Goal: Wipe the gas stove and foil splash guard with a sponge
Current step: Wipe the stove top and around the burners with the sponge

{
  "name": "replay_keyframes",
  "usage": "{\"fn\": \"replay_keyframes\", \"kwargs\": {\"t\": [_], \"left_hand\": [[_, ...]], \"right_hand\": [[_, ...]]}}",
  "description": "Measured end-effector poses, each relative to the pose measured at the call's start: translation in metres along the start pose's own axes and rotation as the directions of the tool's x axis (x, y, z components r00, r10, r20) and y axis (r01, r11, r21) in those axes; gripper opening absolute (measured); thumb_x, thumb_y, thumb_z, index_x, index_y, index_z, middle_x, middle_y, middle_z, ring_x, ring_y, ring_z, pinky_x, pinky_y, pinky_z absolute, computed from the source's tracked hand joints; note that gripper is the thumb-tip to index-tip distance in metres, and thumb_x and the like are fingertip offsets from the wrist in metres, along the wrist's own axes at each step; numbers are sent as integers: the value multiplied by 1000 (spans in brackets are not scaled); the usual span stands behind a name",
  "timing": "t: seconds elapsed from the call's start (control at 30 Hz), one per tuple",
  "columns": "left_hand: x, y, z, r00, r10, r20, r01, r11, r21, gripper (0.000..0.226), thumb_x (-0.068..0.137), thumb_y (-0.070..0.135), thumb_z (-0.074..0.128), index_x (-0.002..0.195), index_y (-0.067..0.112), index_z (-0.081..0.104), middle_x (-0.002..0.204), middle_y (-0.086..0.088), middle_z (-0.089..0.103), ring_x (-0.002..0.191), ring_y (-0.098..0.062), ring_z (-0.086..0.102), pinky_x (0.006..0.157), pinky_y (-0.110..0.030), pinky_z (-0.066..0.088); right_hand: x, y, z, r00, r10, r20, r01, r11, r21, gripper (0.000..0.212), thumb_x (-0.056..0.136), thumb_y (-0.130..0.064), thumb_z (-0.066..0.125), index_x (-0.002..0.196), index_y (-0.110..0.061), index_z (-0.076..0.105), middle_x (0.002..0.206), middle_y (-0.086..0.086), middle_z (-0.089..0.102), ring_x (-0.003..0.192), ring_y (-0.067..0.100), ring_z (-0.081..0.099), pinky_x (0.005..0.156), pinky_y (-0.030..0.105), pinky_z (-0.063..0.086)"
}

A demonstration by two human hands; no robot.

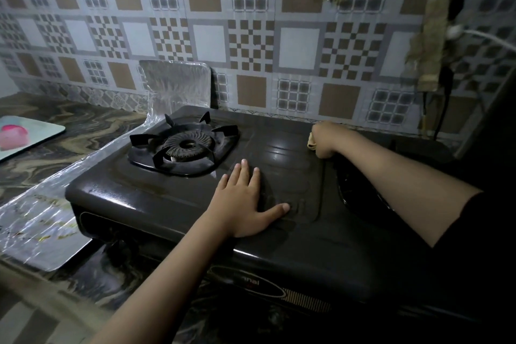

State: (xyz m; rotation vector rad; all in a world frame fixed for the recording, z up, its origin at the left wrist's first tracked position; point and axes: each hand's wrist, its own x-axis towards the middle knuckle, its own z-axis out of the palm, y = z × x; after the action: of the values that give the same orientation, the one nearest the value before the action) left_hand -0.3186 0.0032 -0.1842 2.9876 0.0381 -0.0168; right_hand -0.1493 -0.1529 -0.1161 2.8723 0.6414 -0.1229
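- Fingers (245, 173) of your left hand (243, 204) lie flat and straight on top of the gas stove (173, 198), close together, with your thumb stuck out to the side.
- Your left hand holds nothing. It just presses on the dark middle part of the stove.
- Your right hand (325, 138) is curled in a fist at the back of the stove, near the wall.
- You grip the sponge (310, 143) in that fist. Only a small yellowish bit pokes out on the left of your hand, and it sits on the stove top.
- Your right arm reaches over the right burner (360, 195), so most of it is hidden.
- On the left of the stove is the left burner (185, 146) with its black pot stand.
- Shiny foil splash guard (178, 84) stands up behind the left burner, and foil runs down the left side of the stove onto the counter (83, 126).
- A cutting board (42, 134) with something pink (12, 137) on it lies far left on the counter.
- Behind the stove is a tiled wall (251, 22) with brown and white squares.
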Motion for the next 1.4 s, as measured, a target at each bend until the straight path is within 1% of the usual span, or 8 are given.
{"fn": "replay_keyframes", "kwargs": {"t": [0.1,0.2,0.9,1.0,1.1,1.23,1.3,1.4], "left_hand": [[2,0,1,1000,7,-6,-7,1000,15,104,81,80,29,154,11,-1,159,-17,-13,148,-26,-13,119,-42,-1],[2,1,1,1000,13,-16,-13,1000,18,105,81,80,28,154,10,1,159,-18,-11,148,-28,-10,119,-43,0],[4,-6,-1,997,78,3,-78,996,-40,89,92,65,27,152,4,2,158,-25,-8,147,-35,-8,118,-48,1],[3,-6,-1,997,82,1,-82,996,-39,90,92,65,26,152,3,2,158,-24,-8,147,-35,-8,118,-47,1],[2,-6,-1,996,84,7,-84,996,-29,90,92,65,26,152,3,1,158,-25,-8,147,-35,-8,118,-47,1],[2,-6,-1,996,93,12,-93,995,-21,91,92,66,25,152,2,1,157,-25,-9,147,-36,-9,118,-48,1],[4,-6,-1,996,89,15,-89,996,-17,91,91,66,25,152,3,0,157,-25,-9,147,-36,-9,118,-48,1],[4,-5,-1,996,85,13,-85,996,-16,91,91,66,26,152,3,1,157,-25,-9,147,-36,-9,118,-48,2]], "right_hand": [[-11,-10,2,1000,9,9,-8,1000,-8,9,82,-4,54,88,-7,48,86,12,49,69,22,50,62,33,42],[-19,-16,4,999,32,7,-32,999,3,23,83,-3,54,106,-4,55,102,15,56,89,30,59,70,37,44],[-163,-94,10,986,162,38,-162,987,5,24,84,-2,53,107,-9,52,113,17,57,102,33,58,70,33,40],[-180,-93,23,986,159,46,-158,987,-36,35,83,-5,54,119,-7,54,115,15,57,101,31,59,70,32,42],[-194,-86,39,985,161,65,-160,987,-19,54,81,-6,54,134,-11,46,134,11,52,115,28,55,90,34,49],[-215,-81,43,990,112,83,-121,986,115,73,80,0,49,147,-25,34,154,1,32,137,24,38,111,34,35],[-215,-76,31,988,131,79,-143,972,187,70,78,-1,48,140,-33,45,143,4,46,124,25,50,99,30,46],[-202,-64,-5,983,132,131,-176,888,426,53,72,5,46,104,-27,73,90,7,66,71,18,59,51,19,43]]}}
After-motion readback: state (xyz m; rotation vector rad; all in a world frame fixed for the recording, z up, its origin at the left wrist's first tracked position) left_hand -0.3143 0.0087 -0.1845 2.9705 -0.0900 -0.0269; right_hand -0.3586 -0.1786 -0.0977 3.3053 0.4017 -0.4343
